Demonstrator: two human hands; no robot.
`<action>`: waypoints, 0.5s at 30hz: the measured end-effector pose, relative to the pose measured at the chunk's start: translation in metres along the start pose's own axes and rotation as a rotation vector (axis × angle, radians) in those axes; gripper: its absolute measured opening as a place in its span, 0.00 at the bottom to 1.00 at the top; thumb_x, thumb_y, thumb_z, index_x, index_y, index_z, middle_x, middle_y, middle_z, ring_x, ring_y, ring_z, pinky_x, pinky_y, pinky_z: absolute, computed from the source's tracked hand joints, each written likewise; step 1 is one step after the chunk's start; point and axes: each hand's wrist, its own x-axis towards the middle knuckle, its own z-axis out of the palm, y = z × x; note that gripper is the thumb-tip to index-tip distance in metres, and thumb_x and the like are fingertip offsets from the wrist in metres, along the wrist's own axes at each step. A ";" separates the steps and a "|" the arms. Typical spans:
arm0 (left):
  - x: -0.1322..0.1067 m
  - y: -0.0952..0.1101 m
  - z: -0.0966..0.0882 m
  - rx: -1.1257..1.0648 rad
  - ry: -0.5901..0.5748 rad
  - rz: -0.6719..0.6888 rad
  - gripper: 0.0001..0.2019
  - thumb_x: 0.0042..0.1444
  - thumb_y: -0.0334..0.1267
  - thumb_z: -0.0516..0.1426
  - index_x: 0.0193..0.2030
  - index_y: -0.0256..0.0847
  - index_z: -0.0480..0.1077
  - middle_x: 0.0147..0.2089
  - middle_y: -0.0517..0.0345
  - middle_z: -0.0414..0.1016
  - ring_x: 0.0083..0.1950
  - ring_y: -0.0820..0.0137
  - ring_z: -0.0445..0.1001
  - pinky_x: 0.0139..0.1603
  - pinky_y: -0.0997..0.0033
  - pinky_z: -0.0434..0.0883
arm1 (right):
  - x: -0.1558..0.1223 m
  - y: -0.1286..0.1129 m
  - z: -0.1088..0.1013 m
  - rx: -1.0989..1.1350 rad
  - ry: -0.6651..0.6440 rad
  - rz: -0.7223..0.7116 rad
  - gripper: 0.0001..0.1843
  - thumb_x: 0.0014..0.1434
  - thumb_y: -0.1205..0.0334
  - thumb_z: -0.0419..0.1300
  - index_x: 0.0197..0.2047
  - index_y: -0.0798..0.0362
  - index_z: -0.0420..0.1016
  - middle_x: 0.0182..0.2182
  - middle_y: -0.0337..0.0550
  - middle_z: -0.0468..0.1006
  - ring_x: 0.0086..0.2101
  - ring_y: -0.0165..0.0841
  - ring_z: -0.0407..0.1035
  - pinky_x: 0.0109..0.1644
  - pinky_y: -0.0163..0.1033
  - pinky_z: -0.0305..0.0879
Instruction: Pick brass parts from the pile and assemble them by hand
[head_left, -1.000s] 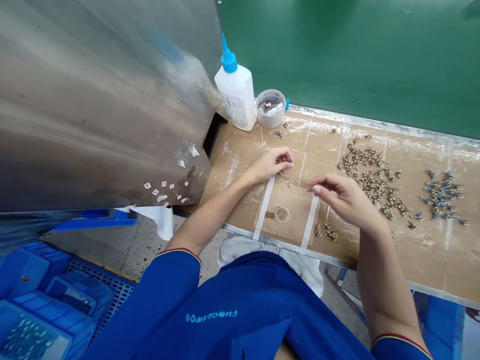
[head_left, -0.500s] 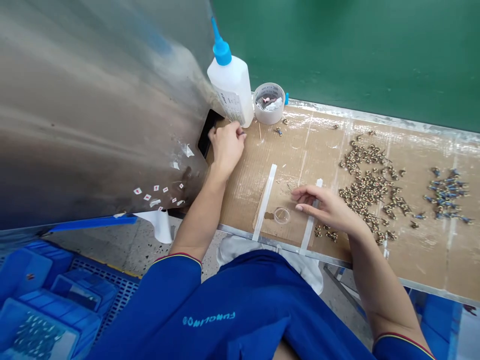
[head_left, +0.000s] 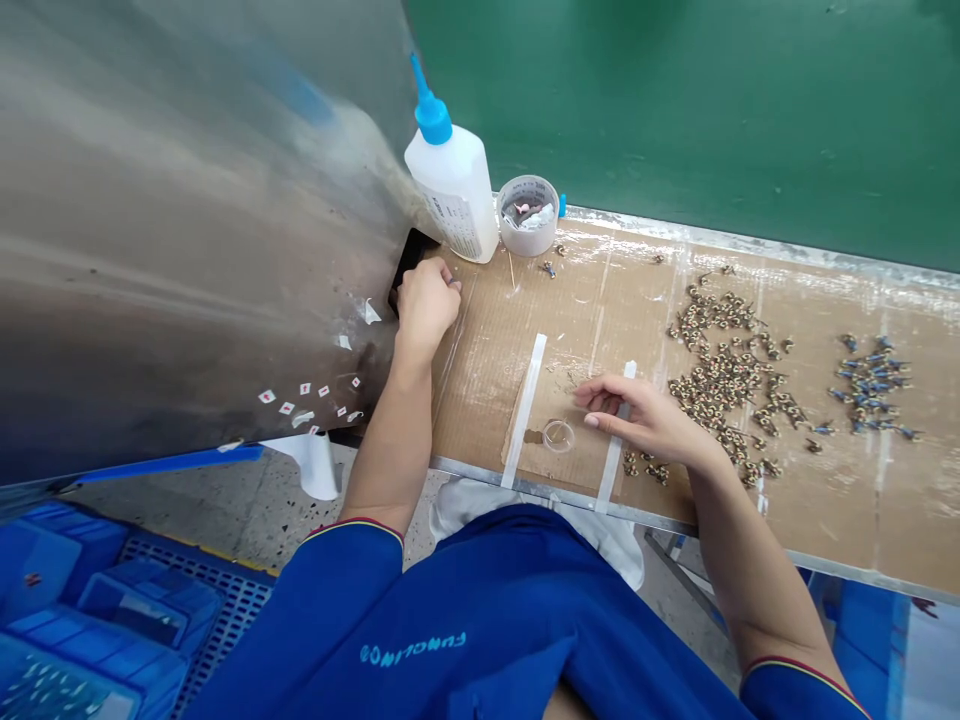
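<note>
My left hand (head_left: 427, 308) is closed at the left end of the cardboard-covered table (head_left: 480, 390), beside a flat black object (head_left: 409, 258) that it partly covers. A tiny dark bit shows at its fingertips, too small to name. Just beyond stands a white bottle (head_left: 454, 200) with a blue nozzle cap. My right hand (head_left: 637, 412) hovers or rests over a white tape strip (head_left: 613, 465), thumb and fingers apart, with nothing visible in it. Left of it is a small clear round dish (head_left: 558, 436). Many small brass-coloured parts (head_left: 720, 390) lie to its right.
Blue-and-brass parts (head_left: 874, 390) form another group farther right. A tape roll (head_left: 527, 235) holding scraps stands beside the bottle, with a thin stick (head_left: 511, 270) near it. A metal panel (head_left: 187, 220) rises at left; blue bins (head_left: 97, 650) sit below. Beyond is a green surface (head_left: 675, 110).
My left hand has drawn back slightly from the bottle, toward the left and nearer to me. My right hand keeps about the same place and pose. The whole view has shifted a little.
</note>
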 end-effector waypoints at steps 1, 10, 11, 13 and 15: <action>0.001 0.000 0.000 -0.019 -0.001 0.016 0.02 0.60 0.34 0.60 0.36 0.41 0.71 0.42 0.46 0.78 0.50 0.53 0.76 0.60 0.49 0.70 | 0.000 0.000 0.000 0.000 0.002 0.002 0.17 0.67 0.49 0.63 0.51 0.52 0.78 0.42 0.49 0.84 0.37 0.35 0.78 0.42 0.43 0.78; -0.004 0.012 0.002 -0.295 -0.011 0.435 0.03 0.60 0.34 0.59 0.35 0.41 0.71 0.34 0.57 0.76 0.38 0.67 0.73 0.49 0.64 0.71 | -0.001 -0.001 -0.002 -0.003 -0.032 -0.013 0.17 0.67 0.48 0.63 0.51 0.51 0.78 0.43 0.49 0.84 0.38 0.36 0.78 0.43 0.44 0.78; -0.006 0.014 0.003 -0.304 -0.022 0.442 0.03 0.60 0.34 0.59 0.34 0.41 0.72 0.34 0.58 0.77 0.38 0.67 0.73 0.48 0.65 0.71 | -0.001 0.000 -0.002 -0.007 -0.038 -0.017 0.17 0.67 0.48 0.63 0.51 0.52 0.78 0.44 0.49 0.84 0.39 0.37 0.78 0.44 0.44 0.78; -0.009 0.018 0.005 -0.316 -0.034 0.447 0.03 0.59 0.33 0.59 0.34 0.41 0.72 0.33 0.58 0.77 0.38 0.67 0.73 0.47 0.66 0.70 | -0.001 0.000 -0.002 -0.014 -0.050 -0.023 0.18 0.67 0.47 0.63 0.51 0.52 0.79 0.44 0.49 0.84 0.40 0.37 0.78 0.46 0.44 0.78; -0.014 0.023 0.008 -0.345 -0.059 0.468 0.03 0.59 0.33 0.59 0.33 0.40 0.72 0.33 0.58 0.78 0.37 0.68 0.74 0.46 0.67 0.70 | -0.001 0.001 -0.001 -0.010 -0.065 -0.033 0.18 0.67 0.48 0.64 0.51 0.52 0.79 0.45 0.50 0.84 0.41 0.37 0.78 0.46 0.44 0.78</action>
